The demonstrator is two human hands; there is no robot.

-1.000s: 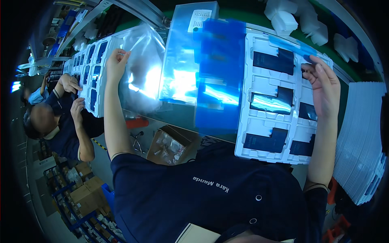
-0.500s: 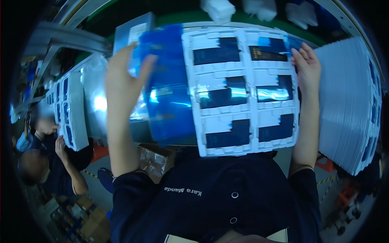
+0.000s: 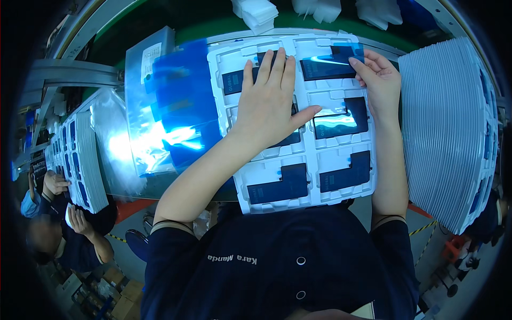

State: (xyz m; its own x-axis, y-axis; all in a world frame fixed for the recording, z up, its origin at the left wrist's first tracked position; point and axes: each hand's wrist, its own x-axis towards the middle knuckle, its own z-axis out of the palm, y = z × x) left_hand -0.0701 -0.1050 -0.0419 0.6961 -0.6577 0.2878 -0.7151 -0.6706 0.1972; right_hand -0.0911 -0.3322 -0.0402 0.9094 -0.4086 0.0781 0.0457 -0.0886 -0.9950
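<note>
A white moulded tray (image 3: 311,151) lies in front of me, with several flat, dark L-shaped pieces (image 3: 345,173) that look like phone batteries in its pockets. Shiny reflections show a thin, clear bluish film (image 3: 333,58) over its upper part. My left hand (image 3: 269,101) lies flat on the tray's left half, fingers spread, hiding parts of the pieces below. At the tray's upper right corner my right hand (image 3: 378,77) pinches the film's edge, thumb on top. Left of the tray, partly against its edge, rests a pile of blue film sheets (image 3: 184,90).
A tall stack of white trays (image 3: 442,128) stands at the right. Clear plastic bags (image 3: 114,144) and a film-wrapped pack (image 3: 140,101) lie left. White foam pieces (image 3: 256,13) sit at the far side. A co-worker's hands (image 3: 80,218) are by another tray stack (image 3: 85,160).
My left hand has moved right from the blue sheets onto the tray and now lies flat. The film's shine over the tray has shifted. My right hand stays at the upper right corner.
</note>
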